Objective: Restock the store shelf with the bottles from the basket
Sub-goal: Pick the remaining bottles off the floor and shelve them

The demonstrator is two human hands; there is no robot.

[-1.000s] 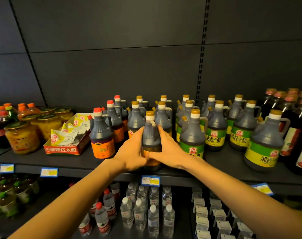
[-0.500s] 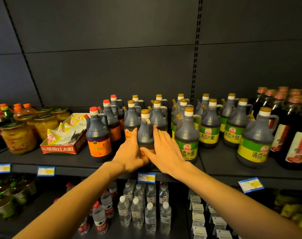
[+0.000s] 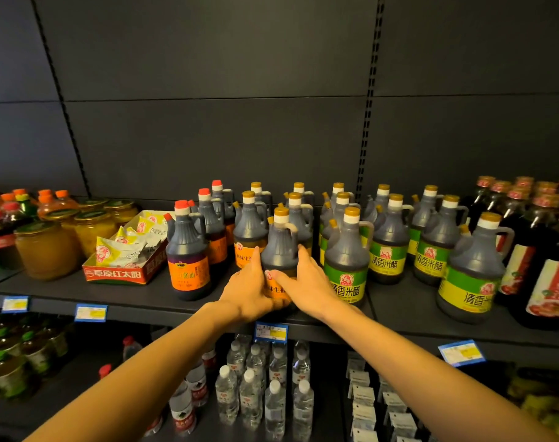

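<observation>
- Nearest, below the main shelf (image 3: pixel 399 327), a lower tier carries small water bottles (image 3: pixel 259 397), likely kept low as light, quick-selling stock.
- On the shelf lip sit price tags (image 3: pixel 271 332), one right beneath the two hands, presumably marking the slot being filled.
- The left hand (image 3: pixel 246 295) and right hand (image 3: pixel 307 282) close round one dark bottle (image 3: pixel 279 247) from either side; the fingers wrap its lower body over the orange label, thumbs up along the front. I judge two hands are used because the jug is heavy and needs squaring up.
- That bottle stands upright at the shelf's front edge, between a red-capped bottle (image 3: pixel 189 260) on its left and a green-labelled bottle (image 3: pixel 346 260) on its right, close to both.
- Behind it run rows of like-capped jugs (image 3: pixel 249 228), so it seems placed as the facing unit of its own column.
- Further left lie a red carton (image 3: pixel 118 272) of sachets and yellow jars (image 3: pixel 45 250).
- The basket is not in view.
- Farthest, the dark back panel (image 3: pixel 208 90) is bare.
</observation>
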